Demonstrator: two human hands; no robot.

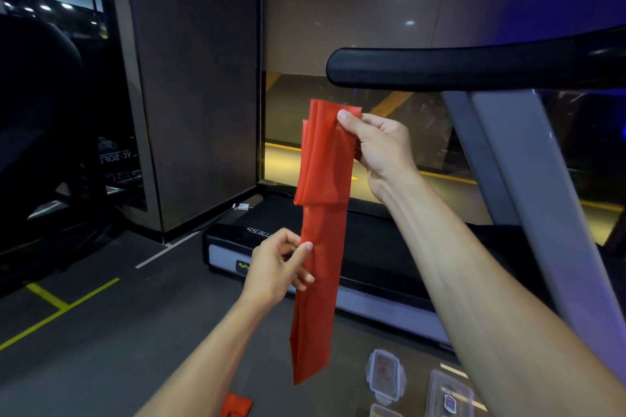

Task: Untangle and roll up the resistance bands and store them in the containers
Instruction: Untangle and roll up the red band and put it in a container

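A long red resistance band (321, 200) hangs straight down in front of me, folded over at its top so the upper part is several layers thick. My right hand (376, 149) pinches the folded top between thumb and fingers, held high. Lower down, my left hand (277, 264) pinches the band's left edge with thumb and fingertips. The band's tail tapers to a point above the floor. Another red band (236, 405) lies on the floor at the bottom edge. Clear plastic containers (386, 374) (449, 396) sit on the floor at the lower right.
A treadmill (379, 267) stands right behind the band, its black handrail (440, 68) crossing above my right hand and its grey upright (528, 200) to the right. A brown pillar (200, 85) rises at the left. Yellow lines (57, 308) mark the grey floor.
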